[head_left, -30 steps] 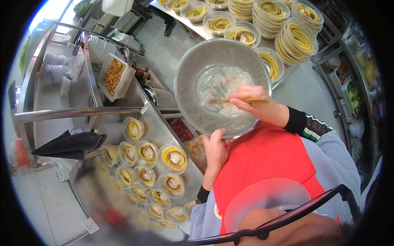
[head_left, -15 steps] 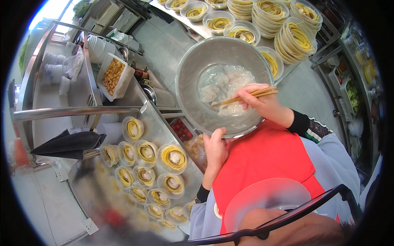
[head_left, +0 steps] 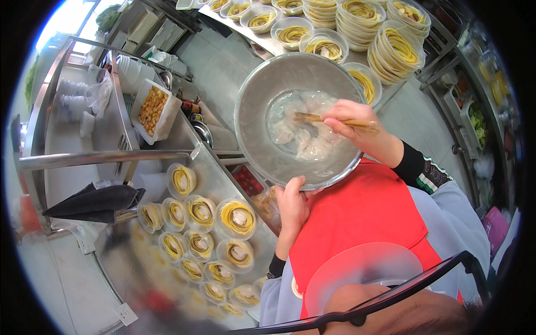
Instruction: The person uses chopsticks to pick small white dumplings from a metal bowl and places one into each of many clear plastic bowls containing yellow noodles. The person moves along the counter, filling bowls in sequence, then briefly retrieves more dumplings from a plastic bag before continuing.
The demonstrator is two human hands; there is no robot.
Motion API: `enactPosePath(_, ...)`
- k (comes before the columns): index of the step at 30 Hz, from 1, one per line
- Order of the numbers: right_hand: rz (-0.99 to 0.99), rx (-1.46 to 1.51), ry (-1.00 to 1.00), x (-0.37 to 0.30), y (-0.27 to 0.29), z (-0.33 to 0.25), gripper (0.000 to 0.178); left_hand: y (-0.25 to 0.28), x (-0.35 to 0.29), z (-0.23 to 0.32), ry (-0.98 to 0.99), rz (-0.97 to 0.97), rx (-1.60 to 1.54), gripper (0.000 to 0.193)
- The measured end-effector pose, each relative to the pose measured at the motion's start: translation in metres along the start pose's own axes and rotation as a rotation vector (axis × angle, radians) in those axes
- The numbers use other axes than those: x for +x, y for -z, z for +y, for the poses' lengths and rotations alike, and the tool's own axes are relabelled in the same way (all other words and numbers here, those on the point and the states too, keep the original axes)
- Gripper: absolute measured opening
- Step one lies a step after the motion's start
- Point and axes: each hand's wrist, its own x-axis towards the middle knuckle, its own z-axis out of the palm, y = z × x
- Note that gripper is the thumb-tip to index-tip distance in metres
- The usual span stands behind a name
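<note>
A large metal mixing bowl (head_left: 249, 111) is held tilted in front of my red apron. My left hand (head_left: 292, 207) grips its near-left rim, thumb on the edge and fingers hidden beneath. In my right hand (head_left: 357, 129) is a pair of wooden chopsticks (head_left: 309, 118), reaching over the bowl with their tips at the food. Pale, translucent wet pieces of food (head_left: 316, 146), whose exact kind I cannot make out, lie in the bottom of the bowl.
Left on a metal counter (head_left: 215, 167) stand several plastic bowls of yellow noodles (head_left: 237, 219), many topped with a pale lump. More noodle bowls (head_left: 395, 53) are stacked on the far table. A white tub of brown cubes (head_left: 153, 111) and a metal rail (head_left: 106, 159) are at left.
My right hand has moved the chopstick tips away from me, toward the far side of the food. The pale pieces have shifted in the bowl. My left hand still holds the rim.
</note>
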Motion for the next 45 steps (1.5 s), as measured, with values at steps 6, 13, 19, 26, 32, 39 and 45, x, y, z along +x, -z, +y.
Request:
enactPosePath(6,-0.193,-0.395,-0.244,-0.022,0.03,-0.033,0.01,0.0,0.001,-0.002,-0.024,-0.008,-0.013,0.031)
enactPosePath(13,-0.028,-0.188,-0.096,-0.009,0.014,0.002,0.014,0.003,0.007,-0.001,0.01,-0.079,-0.007,0.038)
enactPosePath(19,0.124,0.021,0.002,0.021,0.008,0.014,0.017,-0.002,0.005,-0.003,0.011,-0.043,-0.006,0.04)
enactPosePath(26,0.266,0.054,-0.076,0.006,0.023,0.011,0.018,0.0,0.01,-0.004,-0.007,-0.11,0.056,0.046)
enactPosePath(32,0.321,0.306,-0.235,0.016,0.0,0.03,0.023,-0.001,0.017,-0.005,0.023,-0.041,0.152,0.043)
enactPosePath(39,0.494,0.61,-0.438,0.018,-0.001,0.051,0.034,-0.005,0.025,-0.004,0.026,-0.071,0.176,0.046)
enactPosePath(45,0.566,0.546,-0.396,0.011,-0.004,0.045,0.036,-0.006,0.033,-0.003,0.056,-0.082,0.144,0.046)
